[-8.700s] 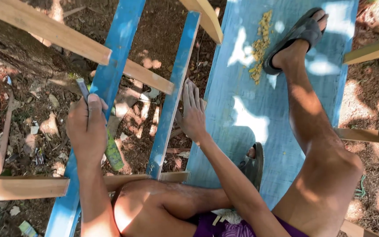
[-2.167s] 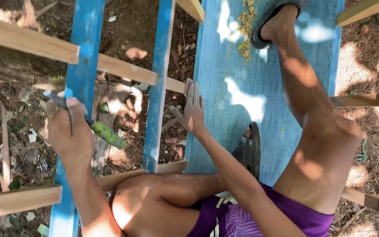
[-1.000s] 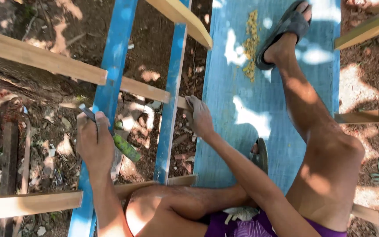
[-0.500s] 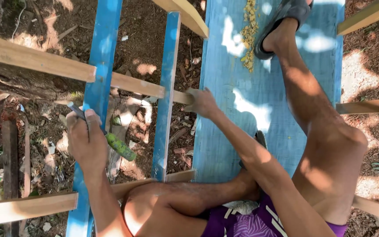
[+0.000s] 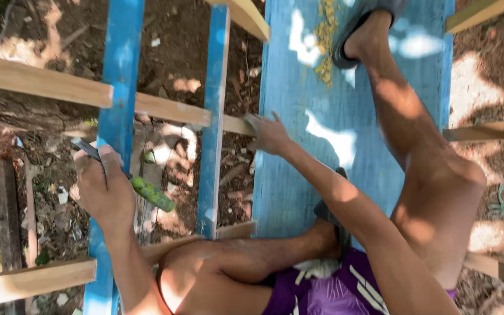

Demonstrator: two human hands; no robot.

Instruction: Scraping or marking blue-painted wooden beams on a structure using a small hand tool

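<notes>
My left hand (image 5: 105,189) grips a tool with a green handle (image 5: 151,193) and a dark metal blade, held over the left blue slat (image 5: 119,87). My right hand (image 5: 270,133) rests on the left edge of the wide blue board (image 5: 345,134), fingers curled at the edge next to the bare wooden crossbar (image 5: 170,109). I sit on the frame with my bare legs stretched out; one foot in a dark sandal (image 5: 358,29) lies on the board.
A second narrow blue slat (image 5: 216,111) runs between my hands. Unpainted wooden rails (image 5: 30,280) cross beneath. Yellowish sawdust (image 5: 325,41) lies on the board near my foot. Below the frame there is dirt with leaves and debris (image 5: 42,192).
My right hand has slid up and closed its fingers on the board's left edge. My left hand with the tool has stayed over the left slat; the view has shifted slightly.
</notes>
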